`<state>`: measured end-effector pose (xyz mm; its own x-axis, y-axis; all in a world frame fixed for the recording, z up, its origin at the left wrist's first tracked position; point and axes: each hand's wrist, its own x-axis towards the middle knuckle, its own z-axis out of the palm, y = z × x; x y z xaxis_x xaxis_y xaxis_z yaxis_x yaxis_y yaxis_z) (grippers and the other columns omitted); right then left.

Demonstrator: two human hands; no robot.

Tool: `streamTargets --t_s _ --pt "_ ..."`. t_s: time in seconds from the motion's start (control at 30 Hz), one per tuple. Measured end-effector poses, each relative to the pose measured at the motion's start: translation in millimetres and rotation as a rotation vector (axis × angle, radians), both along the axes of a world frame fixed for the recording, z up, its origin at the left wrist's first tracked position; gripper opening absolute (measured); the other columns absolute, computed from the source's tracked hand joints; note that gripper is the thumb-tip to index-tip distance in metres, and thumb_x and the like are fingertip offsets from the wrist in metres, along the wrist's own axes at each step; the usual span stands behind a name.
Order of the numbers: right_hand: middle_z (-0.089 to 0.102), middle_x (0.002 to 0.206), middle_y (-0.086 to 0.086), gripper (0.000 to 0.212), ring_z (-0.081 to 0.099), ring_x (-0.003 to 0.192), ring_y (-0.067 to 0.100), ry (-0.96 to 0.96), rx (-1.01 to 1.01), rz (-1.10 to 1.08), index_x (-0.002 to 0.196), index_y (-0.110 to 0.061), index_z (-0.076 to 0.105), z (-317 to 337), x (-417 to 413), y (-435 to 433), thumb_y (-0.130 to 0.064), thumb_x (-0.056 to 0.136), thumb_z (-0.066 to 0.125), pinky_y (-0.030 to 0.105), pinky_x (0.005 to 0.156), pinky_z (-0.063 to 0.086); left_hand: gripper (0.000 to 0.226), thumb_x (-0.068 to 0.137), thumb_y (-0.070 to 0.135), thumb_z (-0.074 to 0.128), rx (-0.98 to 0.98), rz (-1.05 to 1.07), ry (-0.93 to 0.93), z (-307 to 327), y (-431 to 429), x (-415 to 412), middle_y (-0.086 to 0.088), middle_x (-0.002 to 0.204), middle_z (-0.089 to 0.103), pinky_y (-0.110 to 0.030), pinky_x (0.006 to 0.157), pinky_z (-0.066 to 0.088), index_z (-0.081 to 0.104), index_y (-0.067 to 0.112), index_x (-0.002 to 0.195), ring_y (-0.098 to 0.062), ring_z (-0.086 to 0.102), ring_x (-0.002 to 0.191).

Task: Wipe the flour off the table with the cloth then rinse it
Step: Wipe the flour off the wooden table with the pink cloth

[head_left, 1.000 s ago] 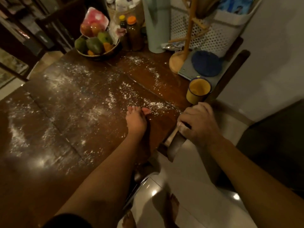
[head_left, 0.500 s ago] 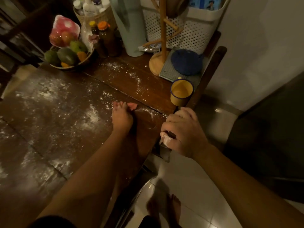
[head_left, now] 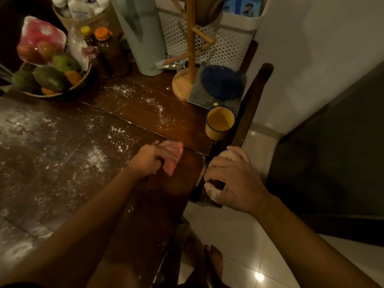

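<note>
Dark wooden counter (head_left: 166,194), dusted with flour (head_left: 97,156); dark wooden chair back (head_left: 259,90), right grip (head_left: 228,179) curled round it. Woven fruit bowl (head_left: 85,76) holding green mangoes (head_left: 49,77); yellow enamel mug (head_left: 220,123). Pink cloth (head_left: 174,156), clutched by left grip (head_left: 151,161) near counter's right edge.

cloth (head_left: 173,157) — partly under left hand (head_left: 149,160) | bottles (head_left: 80,9) — cut off at top
</note>
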<state>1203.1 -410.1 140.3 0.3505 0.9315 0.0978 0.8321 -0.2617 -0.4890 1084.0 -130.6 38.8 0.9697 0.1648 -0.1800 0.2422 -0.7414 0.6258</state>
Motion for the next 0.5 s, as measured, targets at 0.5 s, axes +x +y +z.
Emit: streamTargets --t_s 0.5 --pt "0.057 0.088 -0.018 0.015 0.048 0.097 0.006 0.041 -0.068 -0.037 0.076 -0.033 0.067 9 -4 3 -0.036 0.079 0.052 0.029 0.116 0.009 0.038 0.089 0.007 0.054 -0.254 -0.217 -0.074 2 -23 -27 0.011 0.144 0.052 -0.057 0.115 0.028 0.067 0.025 0.12 -0.006 0.04 0.137"
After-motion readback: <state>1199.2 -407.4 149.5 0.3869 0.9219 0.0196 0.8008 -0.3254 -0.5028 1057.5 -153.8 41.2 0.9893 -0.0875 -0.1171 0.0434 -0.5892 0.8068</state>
